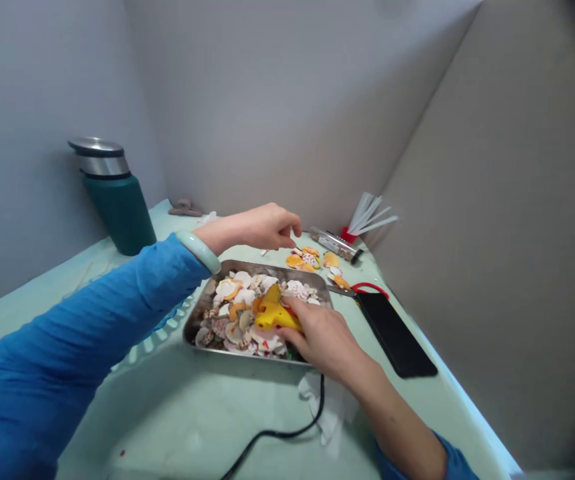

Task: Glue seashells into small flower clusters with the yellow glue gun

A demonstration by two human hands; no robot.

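Note:
My right hand (322, 337) grips a yellow hot glue gun (272, 313) by its handle, over a metal tray (247, 355) full of mixed seashells (234, 327). A black cord (287, 435) runs out from below that hand toward the front of the table. My left hand (272, 227) reaches across the back of the tray. Its fingers are curled and bent down beside a small cluster of orange and white shells (304, 259). Whatever is between those fingertips is hidden.
A green bottle (122, 210) stands at the back left. On the right lie a black phone (397, 333), red-handled scissors (370, 288), a clear tube (337, 245) and glue sticks (367, 213) in a red holder. Crumpled tissue (334, 407) sits in front; walls close off the back and right.

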